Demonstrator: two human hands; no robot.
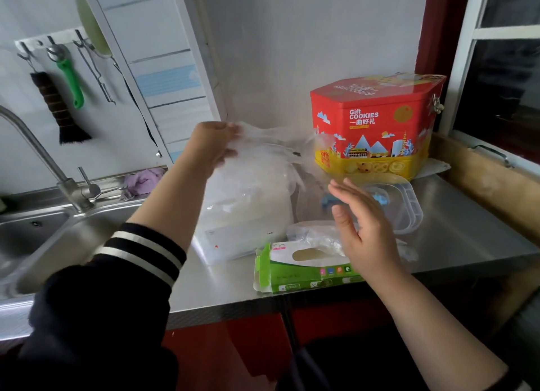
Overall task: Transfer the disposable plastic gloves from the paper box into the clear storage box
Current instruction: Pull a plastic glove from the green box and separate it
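The left hand (214,143) is gripping a raised bunch of gloves (257,159) above the clear box (233,244), while the right hand (362,224) is hovering, fingers straight, over the paper box (298,270) lying near right.

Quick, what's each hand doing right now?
Left hand: gripping a bunch of plastic gloves.
Right hand: open, fingers straight, holding nothing.

gloves (257,168): clear, milky white
paper box (304,270): green and white, small coloured icons
cookie tin (377,127): red above, yellow below, white lettering, at 1 o'clock
counter (455,232): grey steel
sleeve (140,253): black, two white stripes
brush handle (71,80): green
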